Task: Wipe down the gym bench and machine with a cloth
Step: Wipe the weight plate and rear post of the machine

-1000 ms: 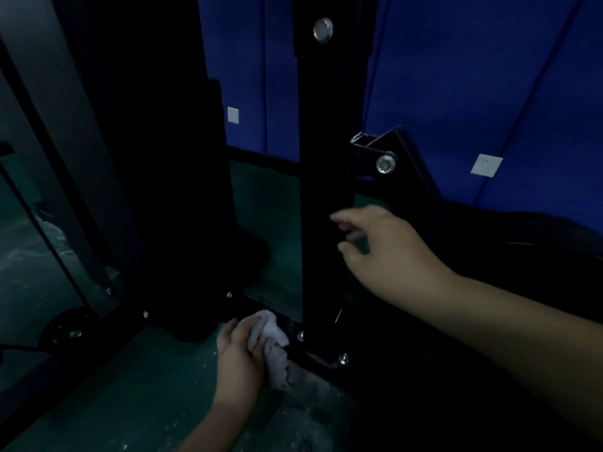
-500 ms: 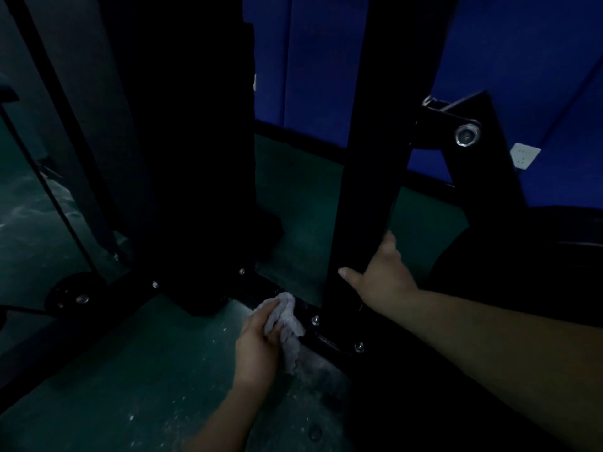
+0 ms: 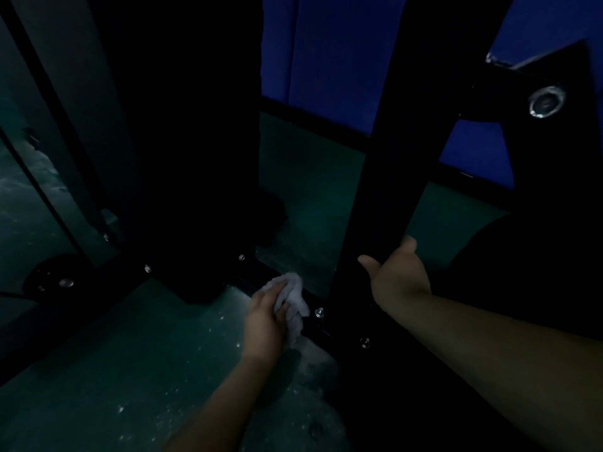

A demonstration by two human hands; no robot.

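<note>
In the lower centre of the frame, our left hand (image 3: 264, 321) grips a crumpled pale cloth (image 3: 293, 300) and presses it on the machine's low black base bar (image 3: 261, 277), just left of a bolt (image 3: 319, 312). Right of centre, our right hand (image 3: 399, 277) wraps the black upright post (image 3: 388, 164), thumb out, fingers hidden behind it.

Right hand (image 3: 399, 278) fingers hidden (behind post (image 3: 385, 177)).
</note>
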